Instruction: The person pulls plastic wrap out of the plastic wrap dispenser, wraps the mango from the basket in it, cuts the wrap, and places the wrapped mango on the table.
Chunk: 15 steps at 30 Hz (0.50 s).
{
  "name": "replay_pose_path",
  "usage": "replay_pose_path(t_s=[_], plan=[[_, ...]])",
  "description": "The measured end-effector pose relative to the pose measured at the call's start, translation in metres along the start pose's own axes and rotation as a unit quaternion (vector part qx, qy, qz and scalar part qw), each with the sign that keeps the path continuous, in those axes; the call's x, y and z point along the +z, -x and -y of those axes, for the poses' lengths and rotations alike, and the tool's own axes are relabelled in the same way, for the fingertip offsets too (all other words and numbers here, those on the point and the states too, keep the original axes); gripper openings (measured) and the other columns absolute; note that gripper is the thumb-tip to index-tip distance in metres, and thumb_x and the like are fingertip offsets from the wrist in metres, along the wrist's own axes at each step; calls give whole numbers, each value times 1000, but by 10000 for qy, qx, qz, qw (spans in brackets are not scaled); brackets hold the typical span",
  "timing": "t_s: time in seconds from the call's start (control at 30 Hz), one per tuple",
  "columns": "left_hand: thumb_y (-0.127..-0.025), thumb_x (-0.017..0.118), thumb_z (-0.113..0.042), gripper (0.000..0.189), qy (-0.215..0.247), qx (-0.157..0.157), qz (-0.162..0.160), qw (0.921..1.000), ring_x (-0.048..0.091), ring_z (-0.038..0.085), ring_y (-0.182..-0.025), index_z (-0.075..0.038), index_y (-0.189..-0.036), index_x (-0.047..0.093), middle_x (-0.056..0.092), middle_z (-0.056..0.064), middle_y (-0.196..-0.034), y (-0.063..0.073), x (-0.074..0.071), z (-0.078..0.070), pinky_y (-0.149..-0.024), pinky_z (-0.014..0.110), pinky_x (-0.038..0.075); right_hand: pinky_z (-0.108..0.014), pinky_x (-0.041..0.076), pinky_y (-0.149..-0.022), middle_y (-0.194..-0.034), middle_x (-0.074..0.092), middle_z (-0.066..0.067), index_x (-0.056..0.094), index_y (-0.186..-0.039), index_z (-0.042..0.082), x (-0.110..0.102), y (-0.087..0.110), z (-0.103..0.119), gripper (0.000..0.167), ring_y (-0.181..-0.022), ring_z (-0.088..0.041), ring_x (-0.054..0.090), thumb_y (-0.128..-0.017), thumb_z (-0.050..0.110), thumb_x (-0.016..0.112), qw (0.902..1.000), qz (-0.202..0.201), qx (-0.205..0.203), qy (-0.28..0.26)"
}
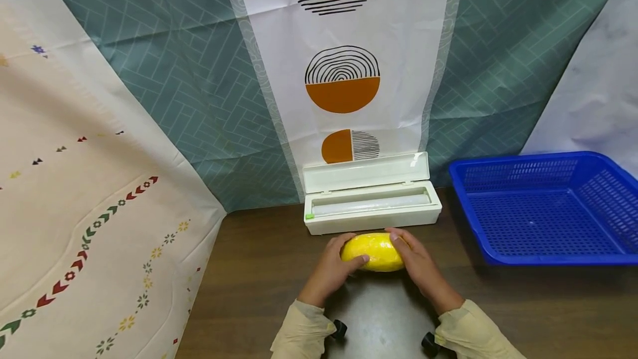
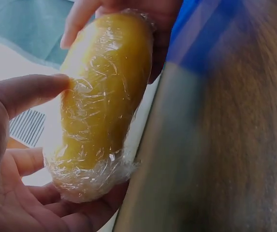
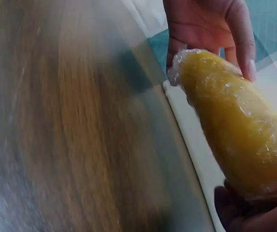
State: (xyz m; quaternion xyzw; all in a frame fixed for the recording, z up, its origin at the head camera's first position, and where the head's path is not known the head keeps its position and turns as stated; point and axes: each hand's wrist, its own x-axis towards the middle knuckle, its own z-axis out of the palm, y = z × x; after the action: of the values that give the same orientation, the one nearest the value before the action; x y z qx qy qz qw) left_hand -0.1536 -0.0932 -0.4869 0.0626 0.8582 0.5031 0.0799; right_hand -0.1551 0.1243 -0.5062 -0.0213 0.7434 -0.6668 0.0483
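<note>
A smooth yellow oblong fruit [image 1: 379, 251], wrapped in clear cling film, is held between both hands over the table. My left hand [image 1: 331, 267] grips its left end, thumb on the near side. My right hand [image 1: 421, 265] holds the other end with the thumb over the top. In the left wrist view the film [image 2: 92, 174] bunches and wrinkles around one end of the fruit. The right wrist view shows gathered film [image 3: 177, 67] at the end by the left hand. Just beyond the hands stands a white cling film dispenser [image 1: 374, 219], lid up, with a film roll [image 1: 374, 204] inside.
A blue plastic basket [image 1: 498, 258] stands to the right on the brown wooden table [image 1: 249, 281]. A grey, shiny surface [image 1: 384, 314] lies between the forearms. Patterned cloths hang behind the dispenser and along the left side [image 1: 99, 154].
</note>
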Motion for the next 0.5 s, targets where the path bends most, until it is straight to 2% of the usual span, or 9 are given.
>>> replay_pose_path(t_s=[0.2, 0.37, 0.5], plan=[[-86, 76, -38, 55, -293, 17, 40, 9996, 55, 20, -103, -13, -132, 60, 58, 10, -124, -2, 0, 4, -87, 36, 47, -34, 42, -97, -142, 56, -15, 58, -139, 10, -4, -5, -3, 44, -118, -24, 53, -105, 37, 51, 9971, 248, 225, 689], [-86, 76, -37, 53, -402, -65, 146, 9991, 55, 19, -101, -10, -129, 60, 59, 10, -121, -2, 0, 6, -87, 37, 47, -38, 42, -98, -140, 59, -14, 59, -137, 11, -5, -5, -5, 42, -119, -27, 54, -104, 36, 53, 9949, 401, 216, 898], [-86, 76, -36, 53, -464, -142, 195, 9986, 55, 21, -101, -8, -128, 60, 59, 11, -120, -2, 0, 7, -86, 39, 48, -45, 41, -104, -143, 58, -14, 58, -140, 13, -5, -6, -6, 45, -126, -30, 54, -104, 39, 53, 9916, 475, 212, 1181]])
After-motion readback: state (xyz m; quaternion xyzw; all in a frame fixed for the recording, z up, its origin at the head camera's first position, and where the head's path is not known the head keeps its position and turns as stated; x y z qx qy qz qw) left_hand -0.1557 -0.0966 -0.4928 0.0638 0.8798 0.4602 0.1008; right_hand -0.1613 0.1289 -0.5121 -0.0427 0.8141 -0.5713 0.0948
